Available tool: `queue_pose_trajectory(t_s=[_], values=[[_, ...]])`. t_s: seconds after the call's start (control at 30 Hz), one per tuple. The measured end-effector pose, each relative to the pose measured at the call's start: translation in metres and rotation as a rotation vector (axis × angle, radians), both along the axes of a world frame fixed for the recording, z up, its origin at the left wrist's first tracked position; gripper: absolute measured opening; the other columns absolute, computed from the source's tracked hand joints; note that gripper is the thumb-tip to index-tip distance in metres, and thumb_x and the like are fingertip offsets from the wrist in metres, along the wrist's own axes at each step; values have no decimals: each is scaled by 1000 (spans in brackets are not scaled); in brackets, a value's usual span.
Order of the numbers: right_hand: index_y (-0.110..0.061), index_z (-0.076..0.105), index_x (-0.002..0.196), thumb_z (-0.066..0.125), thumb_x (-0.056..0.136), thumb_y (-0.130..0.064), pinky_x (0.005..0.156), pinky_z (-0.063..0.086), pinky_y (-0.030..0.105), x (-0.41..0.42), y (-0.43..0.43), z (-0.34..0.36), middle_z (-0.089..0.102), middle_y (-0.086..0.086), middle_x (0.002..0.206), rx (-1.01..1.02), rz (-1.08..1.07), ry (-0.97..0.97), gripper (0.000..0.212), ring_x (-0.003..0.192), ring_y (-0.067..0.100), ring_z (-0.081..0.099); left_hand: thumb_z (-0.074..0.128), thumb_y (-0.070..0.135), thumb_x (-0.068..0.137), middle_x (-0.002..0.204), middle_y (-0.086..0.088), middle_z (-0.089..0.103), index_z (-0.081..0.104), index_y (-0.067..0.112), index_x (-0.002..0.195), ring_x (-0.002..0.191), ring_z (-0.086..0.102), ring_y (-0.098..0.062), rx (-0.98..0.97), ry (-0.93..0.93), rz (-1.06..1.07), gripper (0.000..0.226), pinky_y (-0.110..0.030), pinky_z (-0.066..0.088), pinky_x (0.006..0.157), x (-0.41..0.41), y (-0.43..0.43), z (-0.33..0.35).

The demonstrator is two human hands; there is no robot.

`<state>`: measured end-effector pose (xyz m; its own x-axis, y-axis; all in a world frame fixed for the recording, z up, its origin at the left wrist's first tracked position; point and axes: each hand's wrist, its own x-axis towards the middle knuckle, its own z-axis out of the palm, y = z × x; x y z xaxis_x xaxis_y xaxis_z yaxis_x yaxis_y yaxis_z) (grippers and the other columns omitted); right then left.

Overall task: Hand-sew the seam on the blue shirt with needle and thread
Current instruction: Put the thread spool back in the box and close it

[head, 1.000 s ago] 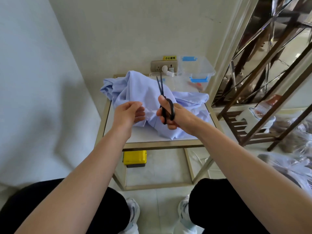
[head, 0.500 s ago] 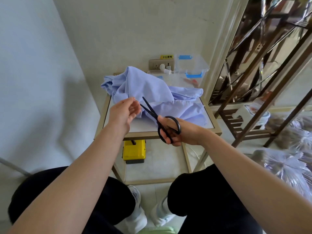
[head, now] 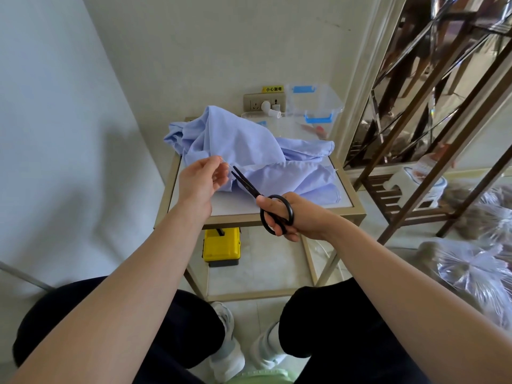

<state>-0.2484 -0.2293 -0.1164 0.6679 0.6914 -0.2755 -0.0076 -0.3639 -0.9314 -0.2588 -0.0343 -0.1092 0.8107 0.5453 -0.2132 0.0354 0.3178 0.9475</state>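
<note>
The blue shirt (head: pixel 249 145) lies heaped on a small gold-framed table (head: pixel 349 210), covering its white top from the centre out toward 10 o'clock. The left hand (head: pixel 202 181) is raised over the table's 8 o'clock edge, thumb and forefinger pinched on a fine pale thread (head: pixel 225 162) that is barely visible against the cloth; the needle cannot be made out. The right hand (head: pixel 300 217) is closed round the loops of black scissors (head: pixel 250 188) at the table's 6 o'clock edge, the blades slightly parted and pointing toward 10 o'clock, their tips just beside the left fingers. A clear plastic box (head: pixel 315 102) stands at the table's 1 o'clock corner, and a yellow case (head: pixel 221 246) sits on the floor beneath
</note>
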Motion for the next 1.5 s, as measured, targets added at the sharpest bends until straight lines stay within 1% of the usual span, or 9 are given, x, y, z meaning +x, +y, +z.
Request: queue_pose_trajectory(t_s=[0.77, 0.93, 1.03, 1.13, 1.23, 1.3, 1.37, 1.43, 1.5], values=[[-10, 54, 66, 52, 95, -53, 38, 34, 21, 10, 17, -3, 51, 6, 57, 12, -39, 18, 52, 38, 11, 33, 66, 11, 91, 67, 1, 68, 68, 11, 80, 68, 65, -15, 40, -26, -2, 11, -29, 59, 78, -2, 2, 0], [-12, 52, 59, 56, 95, -48, 38, 31, 21, 14, 19, -8, 46, 4, 53, 22, -36, -8, 51, 44, 11, 40, 67, 12, 91, 72, -2, 68, 68, 12, 77, 72, 64, -15, 66, -15, 4, 14, -27, 57, 72, -2, 2, 1], [-12, 51, 58, 57, 94, -48, 37, 28, 20, 17, 11, -3, 45, 3, 51, -14, 19, 12, 52, 41, 12, 35, 67, 9, 90, 70, -2, 68, 67, 12, 74, 72, 64, -14, 23, -15, 18, 16, -29, 59, 77, -1, 2, 3], [-11, 47, 57, 55, 94, -46, 35, 23, 18, 25, -9, 9, 41, 3, 48, -105, 157, 94, 51, 35, 11, 26, 67, 9, 89, 67, 0, 67, 68, 13, 73, 69, 60, -13, 45, -11, 15, 17, -27, 56, 76, 3, 6, 5], [-9, 44, 60, 51, 92, -42, 32, 21, 16, 35, -33, 24, 39, 1, 47, -62, 224, 173, 46, 33, 9, 21, 69, 13, 88, 66, 2, 65, 68, 13, 78, 67, 58, -11, 75, 12, 20, 11, -27, 53, 76, 12, 10, 7], [-9, 44, 58, 49, 96, -37, 34, 20, 17, 42, -37, 32, 39, 1, 49, 45, 111, 165, 47, 38, 10, 22, 68, 13, 87, 65, 2, 63, 66, 12, 80, 64, 56, -10, 99, 12, 2, 7, -28, 52, 76, 19, 10, 10], [-12, 50, 57, 52, 99, -33, 39, 22, 18, 51, -29, 34, 44, 1, 53, 100, -128, 76, 47, 45, 12, 30, 67, 15, 87, 70, 1, 63, 66, 13, 80, 68, 57, -12, 124, 9, -24, 7, -26, 52, 73, 24, 7, 14], [-12, 64, 69, 56, 99, -28, 44, 27, 19, 66, -16, 29, 59, 3, 62, 13, -324, -66, 35, 54, 13, 45, 65, 15, 87, 74, -2, 63, 66, 14, 78, 74, 58, -15, 122, -1, -51, 9, -25, 51, 69, 30, 3, 18], [-2, 71, 82, 57, 97, -29, 51, 35, 25, 80, -3, 20, 70, 15, 77, -216, -358, -282, 34, 63, 17, 52, 63, 14, 87, 77, -3, 63, 67, 11, 79, 75, 58, -15, 123, -11, -79, 9, -24, 49, 65, 34, 1, 20]])
